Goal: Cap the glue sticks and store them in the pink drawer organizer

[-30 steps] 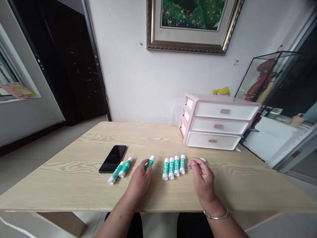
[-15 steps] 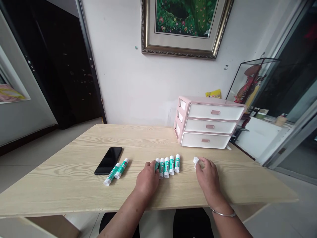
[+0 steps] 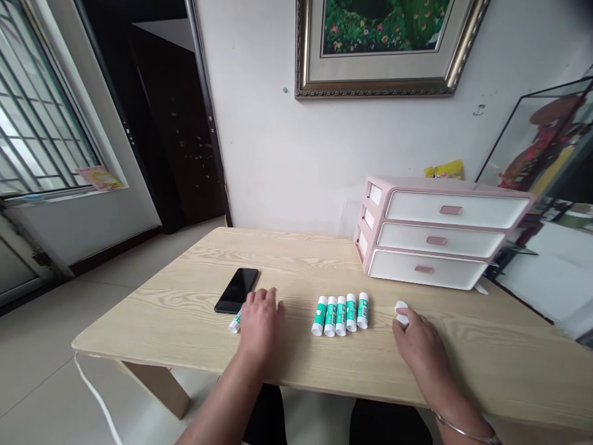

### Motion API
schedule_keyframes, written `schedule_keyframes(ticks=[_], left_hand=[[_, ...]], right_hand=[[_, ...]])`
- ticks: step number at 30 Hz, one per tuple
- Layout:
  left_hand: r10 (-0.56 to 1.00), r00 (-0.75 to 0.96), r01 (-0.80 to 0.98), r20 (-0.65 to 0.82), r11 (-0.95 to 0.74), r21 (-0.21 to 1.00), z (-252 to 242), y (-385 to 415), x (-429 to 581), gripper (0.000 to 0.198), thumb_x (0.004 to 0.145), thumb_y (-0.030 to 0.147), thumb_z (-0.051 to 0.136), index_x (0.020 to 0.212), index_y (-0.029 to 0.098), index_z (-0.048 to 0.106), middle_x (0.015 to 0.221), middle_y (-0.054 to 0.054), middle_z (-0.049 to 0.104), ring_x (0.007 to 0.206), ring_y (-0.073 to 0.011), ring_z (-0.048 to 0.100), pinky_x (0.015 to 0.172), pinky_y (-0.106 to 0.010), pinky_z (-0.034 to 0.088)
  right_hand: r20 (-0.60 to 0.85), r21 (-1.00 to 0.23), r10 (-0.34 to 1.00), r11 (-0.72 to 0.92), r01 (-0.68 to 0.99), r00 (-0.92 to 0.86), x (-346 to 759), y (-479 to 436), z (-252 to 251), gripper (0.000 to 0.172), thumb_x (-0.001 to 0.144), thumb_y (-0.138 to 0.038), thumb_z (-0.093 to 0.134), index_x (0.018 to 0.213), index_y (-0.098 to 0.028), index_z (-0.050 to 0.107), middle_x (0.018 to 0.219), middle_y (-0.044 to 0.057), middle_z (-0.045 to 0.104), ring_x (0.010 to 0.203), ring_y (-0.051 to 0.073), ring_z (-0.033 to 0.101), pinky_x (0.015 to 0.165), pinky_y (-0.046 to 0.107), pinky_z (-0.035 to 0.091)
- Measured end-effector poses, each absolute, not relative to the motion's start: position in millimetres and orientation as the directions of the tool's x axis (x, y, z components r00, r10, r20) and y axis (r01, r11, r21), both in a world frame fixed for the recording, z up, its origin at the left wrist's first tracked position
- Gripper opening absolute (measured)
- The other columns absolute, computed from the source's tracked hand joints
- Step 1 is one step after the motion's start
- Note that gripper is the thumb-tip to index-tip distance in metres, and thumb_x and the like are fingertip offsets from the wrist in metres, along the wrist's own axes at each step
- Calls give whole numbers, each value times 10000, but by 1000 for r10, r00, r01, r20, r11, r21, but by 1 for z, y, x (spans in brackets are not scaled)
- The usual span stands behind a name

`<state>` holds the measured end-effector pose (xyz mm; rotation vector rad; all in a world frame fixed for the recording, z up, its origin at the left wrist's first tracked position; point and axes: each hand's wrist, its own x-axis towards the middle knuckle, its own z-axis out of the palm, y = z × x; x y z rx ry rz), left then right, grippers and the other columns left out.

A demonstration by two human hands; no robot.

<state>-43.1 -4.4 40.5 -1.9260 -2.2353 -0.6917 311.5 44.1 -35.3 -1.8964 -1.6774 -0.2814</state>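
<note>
Glue sticks point(image 3: 341, 316) lay abreast behind the surface's point(image 3: 306, 364) front edge, seemingly for order; left hand's point(image 3: 259, 321) and right hand's point(image 3: 424, 346) grip was unclear.

Five green-and-white tubes point(image 3: 341, 316) make a row at lower centre, and one more tube point(image 3: 235, 324) partly shows left of them, any further ones there being hidden. At lower right there are two small white pieces point(image 3: 401, 305) and one bracelet point(image 3: 466, 431); left of centre, one phone point(image 3: 237, 290). The right side has one pink cabinet point(image 3: 363, 241) with three drawers point(image 3: 407, 236) and three handles point(image 3: 436, 240), plus one yellow packet point(image 3: 445, 170).
</note>
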Motion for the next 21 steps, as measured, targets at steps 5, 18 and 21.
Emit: schedule_keyframes(ticks=[5, 18, 21], left_hand=[[892, -227, 973, 391, 227, 47, 24, 7, -66, 236, 911, 256, 514, 996, 162, 713, 1060, -149, 660, 1069, -327, 529, 843, -413, 399], [871, -83, 979, 485, -20, 204, 2, 20, -64, 230, 967, 278, 492, 1037, 180, 688, 1159, -143, 648, 1150, -308, 519, 961, -422, 401], [863, -28, 864, 504, -233, 447, 5, 24, -55, 259, 983, 323, 481, 1159, 193, 620, 1183, -135, 651, 1143, -292, 563, 967, -420, 438]], right_hand=[[492, -334, 847, -29, 942, 201, 309, 45, -36, 348, 858, -285, 476, 1096, -171, 703, 1035, 153, 736, 945, 313, 668, 864, 410, 496], [576, -702, 752, 254, 665, 321, 272, 26, 4, 417, 837, -498, 546, 1048, -178, 710, 961, 125, 741, 817, 259, 658, 761, 383, 533], [593, -751, 748, 379, 540, 299, 243, 22, 26, 411, 834, -525, 576, 1021, -184, 709, 901, 104, 744, 726, 221, 635, 679, 345, 532]])
